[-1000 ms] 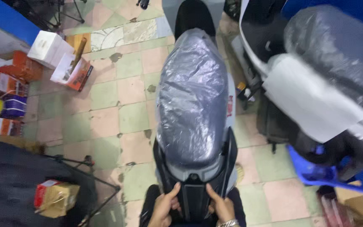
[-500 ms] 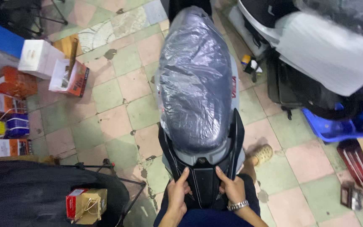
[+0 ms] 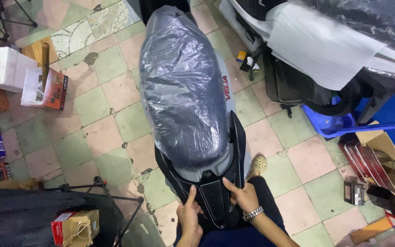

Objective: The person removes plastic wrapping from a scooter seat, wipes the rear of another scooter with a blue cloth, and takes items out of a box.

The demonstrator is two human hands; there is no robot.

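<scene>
Tail panel, black plastic, sat at the rear end of the scooter, right under the person's chest, w/ both hands on it. Left hand was on the panel's left edge, thumb stuck up along the rim, other fingers curled under & out of sight, so couldn't tell how tight they gripped. Right hand, w/ a metal watch on the wrist, was on the right edge near the black grab rail, thumb laid across the top, fingers wrapped round the edge. Seat ahead was wrapped in clear plastic film, crinkly & prob. slippery, not the spot to grab. Panel looked light, stiff but thin, likely to flex or crack if forced at one corner; best held at both side edges, as the hands were. Tiled floor around, cardboard boxes off to the left, a second covered scooter to the right, a blue crate beneath it.
</scene>
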